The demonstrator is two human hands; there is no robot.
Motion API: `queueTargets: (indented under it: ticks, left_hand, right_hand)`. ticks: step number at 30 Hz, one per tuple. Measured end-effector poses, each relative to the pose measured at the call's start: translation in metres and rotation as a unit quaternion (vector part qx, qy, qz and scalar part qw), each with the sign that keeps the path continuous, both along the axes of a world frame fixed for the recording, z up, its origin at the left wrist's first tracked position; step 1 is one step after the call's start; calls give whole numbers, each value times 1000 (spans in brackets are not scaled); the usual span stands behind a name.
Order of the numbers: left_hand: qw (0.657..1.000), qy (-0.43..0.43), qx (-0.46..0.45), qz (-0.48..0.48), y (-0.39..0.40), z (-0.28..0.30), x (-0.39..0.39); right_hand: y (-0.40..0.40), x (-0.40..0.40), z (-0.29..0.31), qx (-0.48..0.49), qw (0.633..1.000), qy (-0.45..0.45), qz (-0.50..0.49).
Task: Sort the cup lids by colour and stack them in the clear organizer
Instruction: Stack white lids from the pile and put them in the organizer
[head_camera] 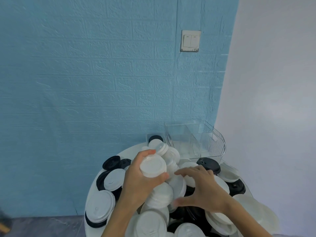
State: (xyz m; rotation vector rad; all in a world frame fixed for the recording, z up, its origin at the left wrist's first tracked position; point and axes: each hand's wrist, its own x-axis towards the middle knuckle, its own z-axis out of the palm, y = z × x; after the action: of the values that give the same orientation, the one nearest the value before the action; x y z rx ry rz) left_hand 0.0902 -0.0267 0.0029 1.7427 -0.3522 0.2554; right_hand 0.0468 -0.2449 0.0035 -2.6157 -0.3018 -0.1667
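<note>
Lids lie heaped right under your hands. Your left hand (143,178) has its grip closed round a short stack of white lids (153,166), thumb on the near edge and fingers curled over the far side, lifted a little above the pile. Your right hand (203,189) is spread open, fingers straight and thumb out, reaching into the pile of white and black lids (159,199) just beside that stack; it has hold of nothing, and you cannot tell whether its fingertips touch the lids beneath. The clear organizer (196,139) stands at the far right of the bench (126,151), beyond both hands and apart from them, its divided compartments showing no lids. A black lid (209,164) lies just in front of it.

The near edge of the pile is cut off by the bottom of the frame, and your forearms cover part of it. A second clear container (154,136) behind the heap is mostly hidden.

The bench is round and white. Behind it stands a blue brick-textured wall (85,74) with a light switch (190,41); a plain white wall (273,74) lies to the right.
</note>
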Motion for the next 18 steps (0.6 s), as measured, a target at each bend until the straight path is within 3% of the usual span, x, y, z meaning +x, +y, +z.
queueTargets:
  ticks: [6, 12, 18]
  left_hand:
    - [1000, -7, 9, -18, -3, 1, 3]
    - [998, 0, -13, -64, -13, 6, 2]
    - [997, -3, -24, -73, -19, 3, 3]
  right_hand:
    - [-9, 14, 40, 158, 986, -44, -15]
    - [14, 35, 47, 304, 951, -6, 49]
    - [40, 41, 35, 284, 956, -28, 67]
